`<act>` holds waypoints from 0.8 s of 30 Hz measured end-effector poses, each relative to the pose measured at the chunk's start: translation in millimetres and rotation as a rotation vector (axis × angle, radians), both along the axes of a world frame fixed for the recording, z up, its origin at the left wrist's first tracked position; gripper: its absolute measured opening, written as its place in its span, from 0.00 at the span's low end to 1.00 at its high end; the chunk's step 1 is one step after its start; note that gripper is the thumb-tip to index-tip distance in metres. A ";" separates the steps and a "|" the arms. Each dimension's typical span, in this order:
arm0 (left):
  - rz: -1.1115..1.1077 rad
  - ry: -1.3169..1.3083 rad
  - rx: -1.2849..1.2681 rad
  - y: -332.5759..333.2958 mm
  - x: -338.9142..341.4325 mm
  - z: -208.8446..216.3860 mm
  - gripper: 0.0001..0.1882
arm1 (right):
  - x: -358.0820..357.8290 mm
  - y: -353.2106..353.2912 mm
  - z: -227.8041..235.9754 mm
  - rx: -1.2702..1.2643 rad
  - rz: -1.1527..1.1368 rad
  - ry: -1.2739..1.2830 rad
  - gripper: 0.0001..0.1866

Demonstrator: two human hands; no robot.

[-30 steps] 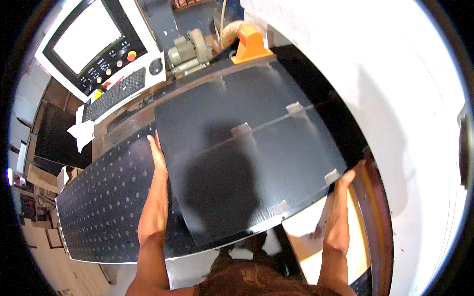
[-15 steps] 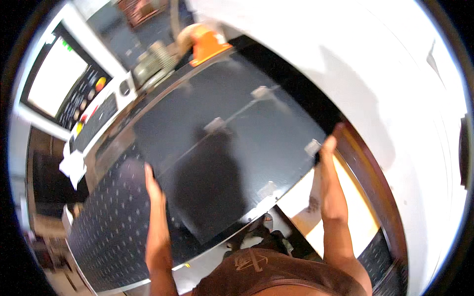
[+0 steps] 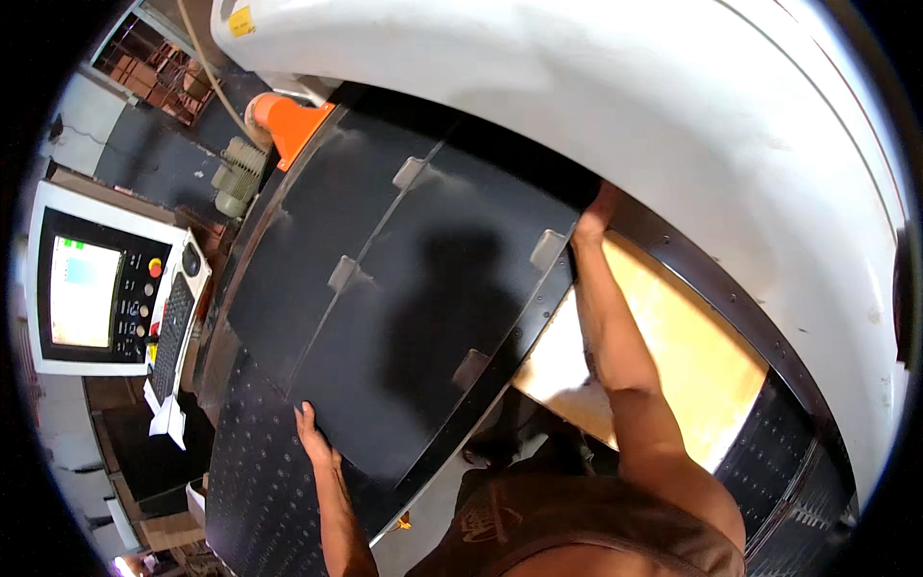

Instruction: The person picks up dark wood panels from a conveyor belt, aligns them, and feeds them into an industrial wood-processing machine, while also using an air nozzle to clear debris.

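Clearly, at the far left, a white control console with a black-framed screen point(image 3: 87, 288) is set beside a black keyboard point(image 3: 171, 322), with a dark mouse point(image 3: 191, 258) placed at the keyboard's upper end. Next, a grey-green ribbed motor point(image 3: 236, 178) and a bright orange flared fitting point(image 3: 293, 125) are seen along the far edge of the black tabletop dotted with pale round studs point(image 3: 252, 471).

The left hand point(image 3: 317, 440) is laid at the left end of a large flat black panel point(image 3: 385, 317), its fingers stretched out rather than clenched. By this panel, marked with a straight seam and small grey-beige tabs point(image 3: 344, 273), most of the tabletop's middle is covered. Its long axis seems to be slanted from lower left to upper right, so that it lies between the two hands: to the right of the left fingers, to the left of the right ones. Neither hand is clearly nearer.

At the opposite corner, the right hand point(image 3: 591, 223) is placed; its fingers are partly lost in shadow, and whether the edge is gripped cannot be told. Farther right, a pale yellow board point(image 3: 692, 337) is bordered by a white curved machine housing point(image 3: 663, 87).
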State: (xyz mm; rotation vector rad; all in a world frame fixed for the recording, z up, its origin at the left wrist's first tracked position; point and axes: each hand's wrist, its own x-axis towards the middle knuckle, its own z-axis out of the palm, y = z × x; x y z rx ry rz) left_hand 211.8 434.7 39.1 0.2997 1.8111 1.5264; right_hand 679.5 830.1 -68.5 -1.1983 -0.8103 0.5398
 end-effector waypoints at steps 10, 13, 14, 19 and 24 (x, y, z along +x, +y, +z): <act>-0.152 -0.049 0.124 -15.0 -5.4 -8.2 0.32 | -99.3 -194.8 43.4 -0.135 0.245 -0.090 0.40; -0.203 -0.009 0.226 -23.0 -16.8 -18.5 0.32 | -190.8 -352.1 61.0 -0.259 0.422 -0.172 0.39; -0.249 0.004 0.280 -19.8 -16.9 -19.8 0.32 | -217.9 -392.8 60.4 -0.140 0.450 -0.179 0.41; -0.247 0.095 0.087 -25.4 -6.3 2.1 0.37 | -299.6 -468.6 69.7 -0.183 0.338 -0.072 0.44; -0.587 0.066 0.273 -161.0 -16.5 4.0 0.30 | -297.8 -469.0 61.9 -0.181 0.432 -0.098 0.46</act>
